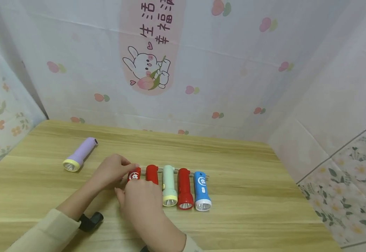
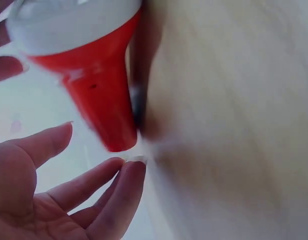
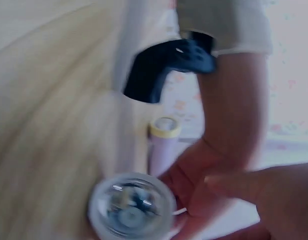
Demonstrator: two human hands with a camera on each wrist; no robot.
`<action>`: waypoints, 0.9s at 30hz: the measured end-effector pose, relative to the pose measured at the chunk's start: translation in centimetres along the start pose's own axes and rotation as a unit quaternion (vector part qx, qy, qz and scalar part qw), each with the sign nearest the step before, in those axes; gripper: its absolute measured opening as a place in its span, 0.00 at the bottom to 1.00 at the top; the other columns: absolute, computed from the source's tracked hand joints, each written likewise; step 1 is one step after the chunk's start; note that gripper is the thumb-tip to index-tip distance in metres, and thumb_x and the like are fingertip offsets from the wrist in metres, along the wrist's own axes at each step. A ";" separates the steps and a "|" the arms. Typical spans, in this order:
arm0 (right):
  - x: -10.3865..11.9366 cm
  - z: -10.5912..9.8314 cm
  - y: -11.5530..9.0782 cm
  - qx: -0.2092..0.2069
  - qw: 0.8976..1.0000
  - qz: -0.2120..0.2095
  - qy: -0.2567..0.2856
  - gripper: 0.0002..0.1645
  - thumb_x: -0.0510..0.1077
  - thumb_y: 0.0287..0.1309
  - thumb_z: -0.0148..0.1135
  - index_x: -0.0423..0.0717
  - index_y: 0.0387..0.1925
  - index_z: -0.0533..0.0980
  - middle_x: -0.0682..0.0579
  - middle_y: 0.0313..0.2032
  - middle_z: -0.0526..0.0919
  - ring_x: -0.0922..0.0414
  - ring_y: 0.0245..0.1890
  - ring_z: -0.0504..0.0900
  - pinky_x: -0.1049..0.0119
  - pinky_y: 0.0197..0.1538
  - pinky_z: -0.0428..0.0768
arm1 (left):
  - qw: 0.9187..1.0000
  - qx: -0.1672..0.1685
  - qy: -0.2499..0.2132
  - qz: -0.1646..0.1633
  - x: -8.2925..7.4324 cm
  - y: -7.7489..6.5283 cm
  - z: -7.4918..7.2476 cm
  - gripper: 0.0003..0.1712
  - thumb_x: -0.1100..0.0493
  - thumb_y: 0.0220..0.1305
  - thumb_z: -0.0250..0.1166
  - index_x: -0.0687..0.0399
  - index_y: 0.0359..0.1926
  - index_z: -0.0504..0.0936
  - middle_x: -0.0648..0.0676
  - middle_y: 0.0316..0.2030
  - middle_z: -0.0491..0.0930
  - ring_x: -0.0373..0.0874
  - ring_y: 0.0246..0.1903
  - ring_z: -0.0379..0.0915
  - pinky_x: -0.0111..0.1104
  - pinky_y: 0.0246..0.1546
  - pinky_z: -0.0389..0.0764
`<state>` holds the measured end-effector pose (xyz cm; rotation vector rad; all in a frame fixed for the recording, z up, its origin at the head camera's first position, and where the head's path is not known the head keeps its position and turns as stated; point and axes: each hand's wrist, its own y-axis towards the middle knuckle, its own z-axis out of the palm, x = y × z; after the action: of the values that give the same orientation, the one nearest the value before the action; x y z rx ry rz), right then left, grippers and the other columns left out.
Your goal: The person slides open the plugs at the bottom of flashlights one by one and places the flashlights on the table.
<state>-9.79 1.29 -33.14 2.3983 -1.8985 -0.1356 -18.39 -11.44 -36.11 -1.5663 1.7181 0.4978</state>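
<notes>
A red flashlight with a white head (image 2: 84, 30) and a white round mark lies between my hands; in the head view only its tail part (image 1: 134, 175) shows. My left hand (image 1: 113, 171) is at that tail, its fingertips close by and its thumb apart in the left wrist view. My right hand (image 1: 145, 203) hovers over the front part, thumb spread away; its other fingers are largely hidden. To the right stand in a row a red flashlight (image 1: 152, 172), partly covered, a pale green flashlight (image 1: 168, 183), another red flashlight (image 1: 184, 185) and a blue flashlight (image 1: 201, 189).
A purple flashlight (image 1: 82, 152) with a yellow head lies apart at the left on the wooden table (image 1: 249, 203). Behind the row runs a thin metal rod (image 1: 174, 170). A printed curtain (image 1: 233, 70) closes off the table's back. Black wrist mounts (image 1: 91, 222) jut from the sleeves.
</notes>
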 end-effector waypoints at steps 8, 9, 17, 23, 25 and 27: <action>-2.0 -2.5 0.7 0.072 0.970 -0.099 0.208 0.23 0.67 0.63 0.63 0.55 0.27 0.82 0.64 0.11 0.70 0.68 0.17 0.69 0.76 0.22 0.68 | 0.995 -0.041 0.066 0.064 -0.7 -0.8 -3.3 0.27 0.43 0.71 0.61 0.63 0.52 0.85 0.64 0.50 0.86 0.60 0.50 0.82 0.50 0.46 0.83; -2.1 -2.8 0.8 0.091 0.961 -0.106 0.238 0.22 0.67 0.63 0.63 0.55 0.31 0.84 0.65 0.13 0.73 0.70 0.19 0.71 0.77 0.24 0.70 | 0.994 -0.045 0.070 0.067 -0.7 -0.9 -3.8 0.27 0.43 0.71 0.60 0.63 0.53 0.85 0.64 0.51 0.86 0.62 0.52 0.81 0.51 0.47 0.83; -1.2 -3.1 2.1 0.207 0.910 -0.117 0.339 0.28 0.66 0.60 0.65 0.54 0.53 0.84 0.66 0.36 0.88 0.75 0.34 0.80 0.79 0.37 0.78 | 0.993 -0.053 0.084 0.066 -0.7 -0.4 -8.1 0.32 0.40 0.74 0.55 0.63 0.58 0.81 0.70 0.58 0.80 0.70 0.58 0.74 0.59 0.49 0.79; -0.5 -1.9 3.9 0.228 0.904 -0.081 0.352 0.31 0.64 0.60 0.67 0.49 0.56 0.82 0.60 0.35 0.90 0.71 0.31 0.84 0.76 0.36 0.80 | 0.991 -0.042 0.111 0.056 0.1 0.9 -10.1 0.33 0.42 0.75 0.54 0.70 0.59 0.79 0.74 0.58 0.78 0.73 0.57 0.74 0.65 0.54 0.77; -0.5 -1.6 4.6 0.237 0.894 -0.068 0.375 0.32 0.63 0.61 0.67 0.46 0.57 0.81 0.57 0.32 0.90 0.68 0.29 0.85 0.75 0.34 0.81 | 0.991 -0.044 0.115 0.053 0.4 1.5 -10.5 0.31 0.46 0.76 0.54 0.72 0.58 0.78 0.74 0.55 0.80 0.70 0.52 0.79 0.62 0.51 0.79; -0.5 -1.4 5.4 0.245 0.884 -0.054 0.393 0.32 0.62 0.62 0.67 0.45 0.58 0.80 0.55 0.27 0.90 0.65 0.26 0.87 0.75 0.34 0.81 | 0.990 -0.050 0.119 0.048 0.8 2.2 -10.8 0.29 0.49 0.75 0.54 0.73 0.57 0.78 0.73 0.53 0.81 0.68 0.50 0.80 0.61 0.50 0.79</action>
<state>-14.96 0.60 -31.12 2.2460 -1.4941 1.2485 -23.30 -19.30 -30.16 -1.6753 1.9825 0.4659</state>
